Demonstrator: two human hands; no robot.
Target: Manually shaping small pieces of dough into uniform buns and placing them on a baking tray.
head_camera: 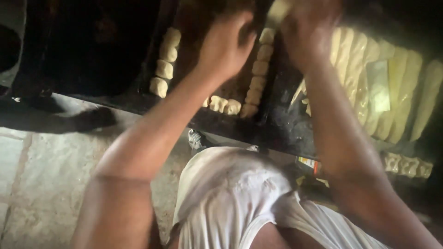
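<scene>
Dim stone flooring [41,184] lay below the dark metal tray [138,103], where my left hand [226,46], fingers curled, and my right hand [307,32], grip indiscernible, worked over rows of pale dough pieces [258,69], seemingly mid-arranging, requiring careful placement beside neighbours.

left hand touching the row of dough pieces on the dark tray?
Cannot tell. In the head view the left hand is motion-blurred over the dark tray, beside the row of dough pieces; no contact or gap shows plainly.
</scene>
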